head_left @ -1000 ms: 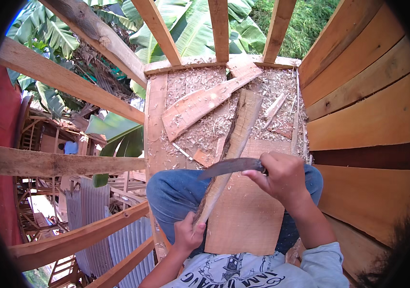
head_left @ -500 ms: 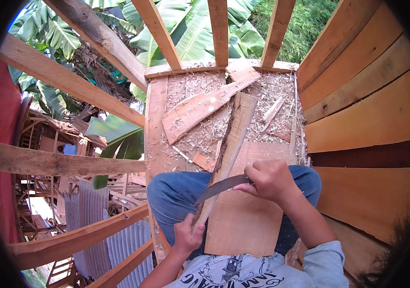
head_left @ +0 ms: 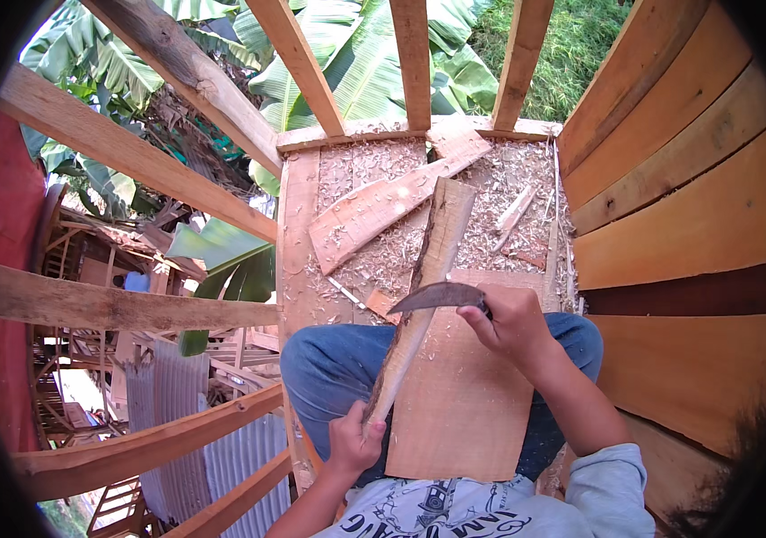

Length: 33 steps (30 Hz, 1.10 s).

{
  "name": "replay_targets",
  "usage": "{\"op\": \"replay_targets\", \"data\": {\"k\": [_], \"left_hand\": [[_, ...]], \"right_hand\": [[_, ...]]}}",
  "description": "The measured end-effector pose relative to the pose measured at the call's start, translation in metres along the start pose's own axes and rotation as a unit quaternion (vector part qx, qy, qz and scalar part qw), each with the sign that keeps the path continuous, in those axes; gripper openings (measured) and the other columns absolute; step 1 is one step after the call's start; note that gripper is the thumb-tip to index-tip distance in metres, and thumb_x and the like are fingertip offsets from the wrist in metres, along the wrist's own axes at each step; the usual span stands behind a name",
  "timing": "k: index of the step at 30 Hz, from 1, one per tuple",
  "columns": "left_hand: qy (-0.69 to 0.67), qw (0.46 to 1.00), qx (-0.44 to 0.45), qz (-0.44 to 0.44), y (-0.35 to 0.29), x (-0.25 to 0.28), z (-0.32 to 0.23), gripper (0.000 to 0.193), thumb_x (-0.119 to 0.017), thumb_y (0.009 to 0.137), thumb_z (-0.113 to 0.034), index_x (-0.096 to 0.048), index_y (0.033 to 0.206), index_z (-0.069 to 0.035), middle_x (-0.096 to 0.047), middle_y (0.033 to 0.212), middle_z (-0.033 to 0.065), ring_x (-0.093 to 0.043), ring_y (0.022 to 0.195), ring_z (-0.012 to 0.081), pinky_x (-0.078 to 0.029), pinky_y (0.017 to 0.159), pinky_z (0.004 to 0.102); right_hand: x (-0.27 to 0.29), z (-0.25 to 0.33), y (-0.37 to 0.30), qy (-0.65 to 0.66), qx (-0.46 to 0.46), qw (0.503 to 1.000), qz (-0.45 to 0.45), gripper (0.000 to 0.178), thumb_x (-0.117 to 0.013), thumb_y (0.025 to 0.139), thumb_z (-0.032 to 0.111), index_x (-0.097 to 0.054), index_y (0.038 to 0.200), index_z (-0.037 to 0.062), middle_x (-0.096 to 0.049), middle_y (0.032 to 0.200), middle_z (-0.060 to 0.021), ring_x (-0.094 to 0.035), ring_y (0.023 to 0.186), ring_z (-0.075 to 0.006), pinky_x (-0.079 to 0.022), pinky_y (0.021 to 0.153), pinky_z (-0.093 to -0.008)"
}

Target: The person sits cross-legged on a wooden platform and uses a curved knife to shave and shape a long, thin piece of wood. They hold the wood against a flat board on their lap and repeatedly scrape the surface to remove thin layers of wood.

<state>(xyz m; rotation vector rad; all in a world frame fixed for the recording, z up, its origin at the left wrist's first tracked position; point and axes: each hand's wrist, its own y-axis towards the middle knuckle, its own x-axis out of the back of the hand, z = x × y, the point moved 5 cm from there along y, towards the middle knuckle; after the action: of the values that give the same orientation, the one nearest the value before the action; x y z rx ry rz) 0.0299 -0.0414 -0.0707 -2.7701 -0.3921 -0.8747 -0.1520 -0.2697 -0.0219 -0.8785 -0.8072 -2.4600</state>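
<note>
A long strip of wood with rough bark along its left edge slants up and away from my lap. My left hand is closed around its near end. In my right hand is a curved knife, its dark blade pointing left and lying across the middle of the strip. The handle is mostly hidden by my fingers. Under the strip, a flat rectangular board rests over my lap between my knees.
Wood shavings cover the plank floor ahead. A paddle-shaped wooden piece and a thin offcut lie among them. Slatted railings stand at left and front; a plank wall rises at right. Banana leaves hang beyond.
My right hand and the knife have moved up along the strip, away from its near end. The blade now lies flatter across the wood. My left hand keeps its hold.
</note>
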Motion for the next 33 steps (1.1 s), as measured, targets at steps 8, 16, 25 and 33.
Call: {"op": "replay_targets", "data": {"k": [8, 16, 25, 33], "left_hand": [[0.0, 1.0, 0.007, -0.005, 0.001, 0.0, -0.001, 0.049, -0.054, 0.088, -0.049, -0.051, 0.076, -0.001, -0.051, 0.057, 0.0204, -0.059, 0.058, 0.0424, -0.043, 0.048, 0.0404], [-0.002, 1.0, 0.012, -0.005, 0.0, -0.001, 0.0, 0.049, -0.055, 0.088, -0.048, -0.051, 0.076, -0.001, -0.051, 0.057, 0.0202, -0.058, 0.057, 0.0424, -0.043, 0.048, 0.0413], [0.003, 1.0, 0.012, -0.006, 0.001, 0.001, -0.005, 0.048, -0.055, 0.088, -0.048, -0.052, 0.078, -0.001, -0.051, 0.056, 0.0192, -0.059, 0.056, 0.0406, -0.043, 0.047, 0.0402], [0.001, 1.0, 0.018, -0.007, -0.001, 0.001, -0.005, 0.047, -0.055, 0.088, -0.047, -0.052, 0.077, -0.001, -0.052, 0.057, 0.0193, -0.06, 0.058, 0.0411, -0.044, 0.048, 0.041]], "right_hand": [[0.002, -0.007, 0.011, 0.015, -0.038, 0.999, 0.016, 0.042, -0.066, 0.083, 0.041, -0.054, 0.064, 0.005, -0.052, 0.057, -0.0129, -0.057, 0.05, -0.0302, -0.043, 0.046, -0.0356], [0.016, -0.02, 0.025, -0.013, -0.066, 0.997, 0.023, 0.041, -0.063, 0.087, 0.041, -0.057, 0.07, 0.0041, -0.057, 0.061, -0.0145, -0.057, 0.048, -0.0299, -0.044, 0.045, -0.0381], [0.023, -0.022, 0.034, 0.002, -0.1, 0.994, 0.051, 0.042, -0.062, 0.087, 0.044, -0.056, 0.069, 0.0064, -0.054, 0.056, -0.0099, -0.058, 0.048, -0.0282, -0.044, 0.046, -0.0378], [0.019, -0.025, 0.033, 0.117, -0.106, 0.986, 0.054, 0.041, -0.061, 0.089, 0.037, -0.056, 0.069, 0.0019, -0.054, 0.056, -0.0148, -0.056, 0.047, -0.0281, -0.043, 0.045, -0.0355]]}}
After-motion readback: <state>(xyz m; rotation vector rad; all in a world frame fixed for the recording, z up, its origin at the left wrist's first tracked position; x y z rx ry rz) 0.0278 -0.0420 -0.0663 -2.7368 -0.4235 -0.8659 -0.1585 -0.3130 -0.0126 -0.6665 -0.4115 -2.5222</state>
